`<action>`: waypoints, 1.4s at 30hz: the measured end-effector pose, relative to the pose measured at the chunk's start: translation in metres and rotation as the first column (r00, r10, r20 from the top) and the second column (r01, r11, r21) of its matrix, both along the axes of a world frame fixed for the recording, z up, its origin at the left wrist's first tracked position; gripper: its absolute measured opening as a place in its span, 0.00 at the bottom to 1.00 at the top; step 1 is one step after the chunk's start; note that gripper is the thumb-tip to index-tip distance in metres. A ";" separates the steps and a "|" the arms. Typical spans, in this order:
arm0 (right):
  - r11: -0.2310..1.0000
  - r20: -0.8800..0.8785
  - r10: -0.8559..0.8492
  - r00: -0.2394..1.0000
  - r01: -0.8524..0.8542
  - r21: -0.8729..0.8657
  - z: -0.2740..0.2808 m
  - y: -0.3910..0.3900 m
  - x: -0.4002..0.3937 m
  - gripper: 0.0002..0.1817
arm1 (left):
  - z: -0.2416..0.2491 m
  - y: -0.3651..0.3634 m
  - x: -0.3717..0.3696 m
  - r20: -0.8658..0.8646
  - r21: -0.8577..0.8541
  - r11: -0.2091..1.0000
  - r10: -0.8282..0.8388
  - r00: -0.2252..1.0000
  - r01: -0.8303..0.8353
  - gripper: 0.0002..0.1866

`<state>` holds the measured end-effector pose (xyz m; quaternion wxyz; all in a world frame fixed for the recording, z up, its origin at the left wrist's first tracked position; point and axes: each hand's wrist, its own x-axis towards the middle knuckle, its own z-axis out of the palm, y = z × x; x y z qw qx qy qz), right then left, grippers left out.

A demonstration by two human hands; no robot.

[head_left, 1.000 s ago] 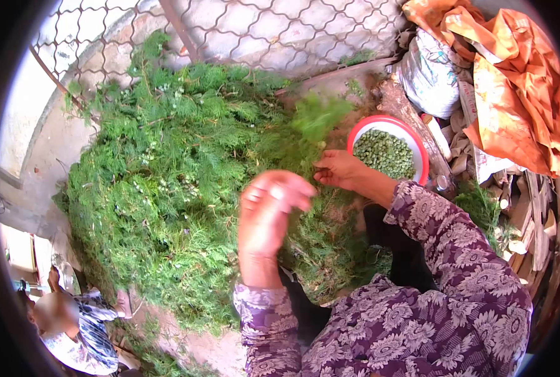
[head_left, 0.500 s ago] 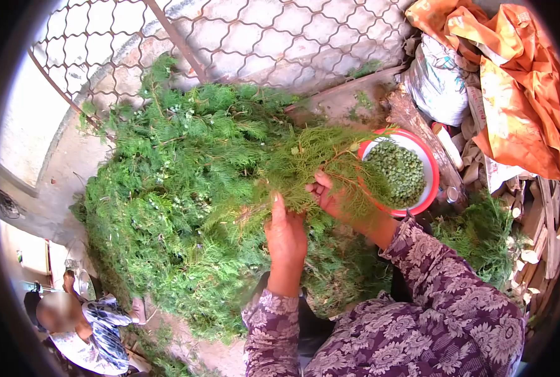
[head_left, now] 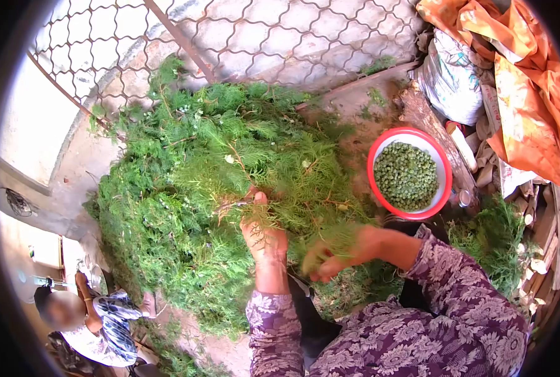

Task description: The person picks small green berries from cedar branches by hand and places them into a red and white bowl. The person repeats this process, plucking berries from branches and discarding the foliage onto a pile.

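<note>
My left hand (head_left: 264,237) is closed round the stem of a feathery evergreen branch (head_left: 305,179), thumb pointing up, over a big heap of similar cut greenery (head_left: 160,239). The branch's fronds spread up and to the right of this hand. Lower and to the right, close to my lap, my right hand (head_left: 333,257) is blurred by motion with its fingers bent down. Wispy green foliage overlaps its back, and I cannot tell whether it grips any. Beyond the right hand sits a red-rimmed white bowl (head_left: 444,200) with many small green cones (head_left: 407,176) in it.
A wire mesh fence (head_left: 280,38) runs behind the heap. At the right are a white sack (head_left: 452,78), orange sheeting (head_left: 534,107), split wood (head_left: 553,239) and more greenery (head_left: 490,235). Another person (head_left: 97,320) sits at the lower left.
My right hand has moved down towards my lap, away from the branch. My left hand has shifted left with the branch, whose fronds no longer overlap the bowl. The view has shifted slightly.
</note>
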<state>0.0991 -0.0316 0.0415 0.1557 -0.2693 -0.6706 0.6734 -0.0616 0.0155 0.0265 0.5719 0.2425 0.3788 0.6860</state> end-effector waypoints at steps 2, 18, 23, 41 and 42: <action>0.965 -0.361 -0.022 0.932 -0.075 -0.253 0.010 0.005 0.026 0.13 | 0.001 -0.004 0.004 -0.052 0.014 0.997 -0.077 0.996 0.078 0.17; 0.352 -0.303 -0.783 0.544 0.788 0.505 -0.015 0.056 0.068 0.18 | -0.010 -0.025 0.049 -0.343 -0.235 0.900 -0.429 0.835 0.366 0.14; 0.412 -0.184 -0.754 0.630 0.672 0.615 -0.021 0.051 0.077 0.18 | -0.011 -0.021 0.050 -0.298 -0.233 0.889 -0.450 0.842 0.393 0.12; 0.516 -0.167 -0.777 0.606 0.767 0.383 -0.021 0.051 0.088 0.11 | -0.009 -0.013 0.056 -0.312 -0.233 0.887 -0.456 0.833 0.399 0.15; 0.515 -0.167 -0.778 0.606 0.767 0.382 -0.019 0.051 0.089 0.11 | -0.007 -0.013 0.057 -0.312 -0.234 0.886 -0.457 0.833 0.399 0.15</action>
